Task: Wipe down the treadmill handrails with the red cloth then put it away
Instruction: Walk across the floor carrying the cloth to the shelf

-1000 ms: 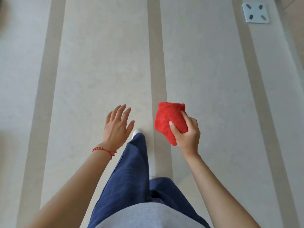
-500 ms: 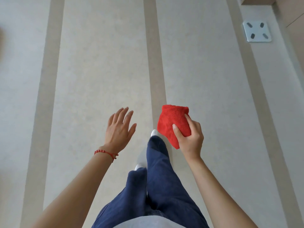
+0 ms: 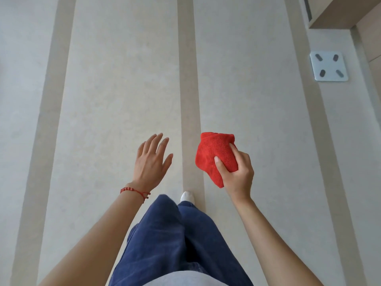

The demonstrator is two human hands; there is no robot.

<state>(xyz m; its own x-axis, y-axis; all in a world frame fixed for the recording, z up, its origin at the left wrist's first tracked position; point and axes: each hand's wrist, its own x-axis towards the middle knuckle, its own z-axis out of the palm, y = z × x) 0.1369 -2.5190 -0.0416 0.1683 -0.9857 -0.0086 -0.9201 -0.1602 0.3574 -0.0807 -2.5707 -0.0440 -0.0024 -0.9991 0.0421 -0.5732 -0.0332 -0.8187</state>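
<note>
The person walks over a pale floor [image 3: 123, 100] with darker stripes, and the view looks down at both hands. On the left side, the left hand [image 3: 151, 162] is empty; its fingers [image 3: 153, 143] are spread loosely, palm down, in the air above the floor. A red bead bracelet [image 3: 134, 191] sits on that wrist. In the middle, blue trousers [image 3: 177, 240] and the tip of a white sock [image 3: 187, 197] show one foot forward. To the right, the right hand [image 3: 237, 172] holds the red cloth [image 3: 216, 153], bunched, with the thumb on top and the other fingers wrapped behind it. Far right, a white bathroom scale [image 3: 328, 66] lies on the floor near a wooden cabinet [image 3: 338, 11].

No treadmill is visible, so I judge this step is carrying the cloth. To do it well, the grip should stay firm so no corner hangs down near the feet, and the free hand should stay ready.
</note>
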